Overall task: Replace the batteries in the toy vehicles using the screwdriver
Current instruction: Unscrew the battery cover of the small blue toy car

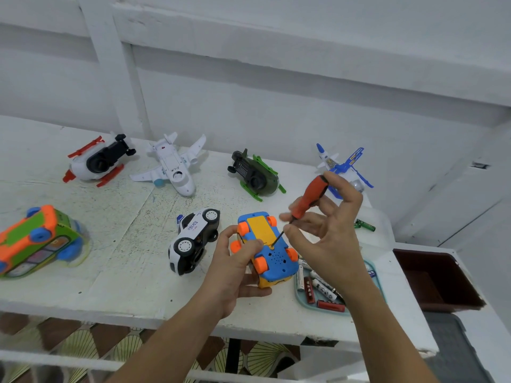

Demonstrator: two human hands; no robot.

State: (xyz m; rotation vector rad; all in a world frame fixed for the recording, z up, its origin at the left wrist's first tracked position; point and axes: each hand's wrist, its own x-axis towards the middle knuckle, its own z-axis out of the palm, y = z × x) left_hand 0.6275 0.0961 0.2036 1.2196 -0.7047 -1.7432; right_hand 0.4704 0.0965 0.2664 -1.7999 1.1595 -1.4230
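Note:
My left hand (235,269) grips a blue and yellow toy car (266,248) with orange wheels, turned underside up just above the white table (116,272). My right hand (326,230) holds a screwdriver (308,201) with an orange handle; its dark tip rests on a screw in the car's underside. A light blue tray (302,298) to the right of the car holds several red and white batteries (322,290). My right forearm hides part of the tray.
Other toys lie upside down or on their sides: a police car (193,239), a green and orange bus (36,241), a red and white helicopter (96,161), a white plane (174,167), a green helicopter (255,175), a blue plane (344,164). Green batteries (365,225) lie at right. A dark brown bin (434,277) stands beside the table.

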